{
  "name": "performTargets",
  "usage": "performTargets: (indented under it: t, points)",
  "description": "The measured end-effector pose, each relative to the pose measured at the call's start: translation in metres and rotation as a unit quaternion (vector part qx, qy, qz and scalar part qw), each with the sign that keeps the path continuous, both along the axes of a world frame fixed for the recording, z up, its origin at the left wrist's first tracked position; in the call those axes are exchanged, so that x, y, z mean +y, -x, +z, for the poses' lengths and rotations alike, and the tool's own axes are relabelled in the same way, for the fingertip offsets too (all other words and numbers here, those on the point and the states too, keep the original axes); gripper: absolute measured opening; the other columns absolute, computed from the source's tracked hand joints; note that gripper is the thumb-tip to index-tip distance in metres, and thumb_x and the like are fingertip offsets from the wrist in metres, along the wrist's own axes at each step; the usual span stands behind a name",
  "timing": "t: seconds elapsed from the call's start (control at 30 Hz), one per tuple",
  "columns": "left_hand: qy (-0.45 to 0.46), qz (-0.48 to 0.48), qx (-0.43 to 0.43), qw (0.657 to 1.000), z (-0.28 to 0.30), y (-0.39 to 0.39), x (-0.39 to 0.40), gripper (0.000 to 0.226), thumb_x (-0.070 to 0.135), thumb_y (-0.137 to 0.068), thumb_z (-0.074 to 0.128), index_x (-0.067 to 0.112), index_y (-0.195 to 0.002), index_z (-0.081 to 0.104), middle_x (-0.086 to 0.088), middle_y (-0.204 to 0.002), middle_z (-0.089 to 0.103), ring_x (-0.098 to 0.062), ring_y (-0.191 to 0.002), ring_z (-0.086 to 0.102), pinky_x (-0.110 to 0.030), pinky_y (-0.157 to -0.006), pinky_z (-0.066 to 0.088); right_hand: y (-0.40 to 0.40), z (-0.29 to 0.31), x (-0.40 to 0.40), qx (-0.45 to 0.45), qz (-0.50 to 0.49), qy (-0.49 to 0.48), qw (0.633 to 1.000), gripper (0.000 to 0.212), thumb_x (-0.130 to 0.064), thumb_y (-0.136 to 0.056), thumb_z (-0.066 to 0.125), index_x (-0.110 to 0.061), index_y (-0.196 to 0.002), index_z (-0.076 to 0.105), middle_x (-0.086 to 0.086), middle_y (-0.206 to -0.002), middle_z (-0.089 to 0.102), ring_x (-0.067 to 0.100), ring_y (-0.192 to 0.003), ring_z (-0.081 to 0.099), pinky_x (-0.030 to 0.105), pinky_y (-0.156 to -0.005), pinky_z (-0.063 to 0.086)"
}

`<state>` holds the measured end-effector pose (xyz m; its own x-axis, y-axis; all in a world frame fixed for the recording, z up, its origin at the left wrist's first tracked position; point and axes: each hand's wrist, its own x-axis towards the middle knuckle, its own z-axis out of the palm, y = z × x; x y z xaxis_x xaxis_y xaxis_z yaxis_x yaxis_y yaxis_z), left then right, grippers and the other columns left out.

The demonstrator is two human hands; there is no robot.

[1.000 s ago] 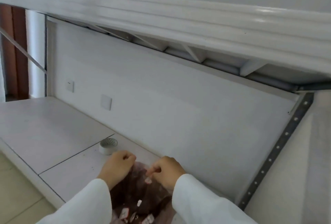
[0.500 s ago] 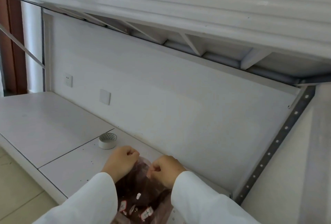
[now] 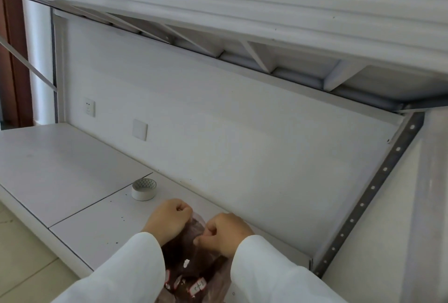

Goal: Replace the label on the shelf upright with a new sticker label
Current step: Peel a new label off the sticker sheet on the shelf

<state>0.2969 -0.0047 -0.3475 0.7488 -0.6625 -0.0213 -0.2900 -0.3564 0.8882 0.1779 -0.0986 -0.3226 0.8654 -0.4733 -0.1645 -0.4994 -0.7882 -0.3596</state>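
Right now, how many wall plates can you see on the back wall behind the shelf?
2. A socket outlet sits far left, near the corner. A blank plate is lower and right of it, above the tape roll. None appears hidden.

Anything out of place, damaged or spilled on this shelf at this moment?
Nothing looks damaged or spilled. Both hands, left hand and right hand, pinch the top of a clear plastic bag holding small labels. A tape roll sits upright on the shelf board; a few dark specks mark the board nearby.

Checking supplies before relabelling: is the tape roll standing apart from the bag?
Yes, the tape roll sits alone on the shelf board, clear of the bag.
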Motion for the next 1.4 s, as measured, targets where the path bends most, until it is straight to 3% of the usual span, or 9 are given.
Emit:
performTargets:
  t: [0.1, 0.17, 0.27, 0.43, 0.57, 0.67, 0.93, 1.2, 1.4]
  points:
    - [0.005, -0.004, 0.004, 1.000, 0.000, 0.002, -0.004, 0.018, 0.016, -0.083, 0.053, 0.008, -0.077, 0.068, -0.010, -0.081, 0.072, -0.030, -0.084, 0.066, -0.038, -0.084, 0.051, 0.001, -0.002, -0.003, -0.027, -0.015, 0.006, 1.000, 0.023, -0.039, -0.080, 0.058, -0.024, -0.063, 0.057, -0.003, -0.078, 0.062, 0.021, -0.078, 0.061, 0.031, -0.075, 0.049]
    - [0.010, -0.007, 0.010, 1.000, 0.000, 0.003, -0.007, 0.018, 0.016, -0.082, 0.053, 0.007, -0.077, 0.068, -0.012, -0.084, 0.072, -0.031, -0.084, 0.066, -0.040, -0.086, 0.052, 0.006, -0.002, -0.009, -0.051, -0.038, 0.002, 0.998, 0.009, -0.031, -0.083, 0.054, -0.029, -0.084, 0.063, -0.008, -0.084, 0.060, 0.019, -0.088, 0.062, 0.030, -0.080, 0.049]
    - [0.012, -0.009, 0.016, 1.000, 0.000, 0.007, -0.010, 0.019, 0.015, -0.083, 0.052, 0.007, -0.077, 0.067, -0.014, -0.085, 0.072, -0.028, -0.077, 0.063, -0.040, -0.086, 0.051, 0.019, -0.005, -0.025, -0.049, -0.085, 0.009, 0.995, 0.026, -0.020, -0.087, 0.046, -0.030, -0.107, 0.059, -0.007, -0.100, 0.060, 0.018, -0.103, 0.059, 0.029, -0.088, 0.045]
    - [0.016, -0.031, 0.035, 0.999, 0.004, 0.021, -0.021, 0.017, 0.012, -0.084, 0.049, 0.010, -0.078, 0.064, -0.003, -0.076, 0.068, -0.025, -0.079, 0.065, -0.029, -0.073, 0.048, 0.047, -0.031, -0.052, 0.038, -0.154, 0.009, 0.987, 0.035, -0.016, -0.088, 0.040, -0.026, -0.115, 0.058, -0.001, -0.128, 0.057, 0.020, -0.115, 0.053, 0.030, -0.098, 0.042]
    - [0.025, -0.041, 0.052, 0.997, 0.008, 0.034, -0.035, 0.022, 0.013, -0.084, 0.048, 0.016, -0.067, 0.061, -0.009, -0.080, 0.071, -0.033, -0.084, 0.067, -0.039, -0.085, 0.053, 0.070, -0.055, -0.065, 0.122, -0.170, -0.006, 0.978, 0.036, -0.022, -0.087, 0.050, -0.021, -0.123, 0.055, 0.000, -0.130, 0.055, 0.019, -0.117, 0.053, 0.028, -0.096, 0.041]
    - [0.017, -0.054, 0.043, 0.997, 0.010, 0.044, -0.043, 0.023, 0.014, -0.085, 0.047, 0.019, -0.065, 0.059, -0.014, -0.089, 0.073, -0.034, -0.088, 0.067, -0.040, -0.086, 0.053, 0.085, -0.073, -0.072, 0.163, -0.184, -0.033, 0.969, 0.050, -0.032, -0.084, 0.061, -0.019, -0.130, 0.048, 0.002, -0.135, 0.050, 0.020, -0.121, 0.050, 0.028, -0.098, 0.039]
    - [-0.005, -0.077, 0.033, 0.996, 0.004, 0.055, -0.062, 0.023, 0.016, -0.086, 0.047, 0.021, -0.066, 0.057, 0.001, -0.074, 0.067, -0.027, -0.081, 0.066, -0.037, -0.084, 0.053, 0.101, -0.113, -0.077, 0.197, -0.189, -0.052, 0.961, 0.086, -0.042, -0.068, 0.076, -0.025, -0.139, 0.030, 0.005, -0.142, 0.029, 0.025, -0.131, 0.035, 0.039, -0.106, 0.035]
    - [-0.015, -0.076, 0.032, 0.996, 0.001, 0.057, -0.066, 0.024, 0.017, -0.085, 0.047, 0.023, -0.065, 0.057, -0.002, -0.077, 0.070, -0.027, -0.081, 0.067, -0.037, -0.086, 0.054, 0.107, -0.137, -0.081, 0.203, -0.174, -0.031, 0.963, 0.082, -0.043, -0.068, 0.075, -0.022, -0.135, 0.033, 0.005, -0.138, 0.028, 0.024, -0.130, 0.031, 0.042, -0.105, 0.033]
    - [-0.016, -0.075, 0.034, 0.996, 0.000, 0.057, -0.066, 0.023, 0.016, -0.085, 0.047, 0.022, -0.065, 0.057, -0.007, -0.081, 0.071, -0.026, -0.078, 0.064, -0.039, -0.086, 0.054, 0.108, -0.150, -0.080, 0.193, -0.159, -0.011, 0.968, 0.101, -0.045, -0.070, 0.072, -0.029, -0.145, 0.007, 0.006, -0.144, 0.019, 0.026, -0.133, 0.022, 0.045, -0.106, 0.029]
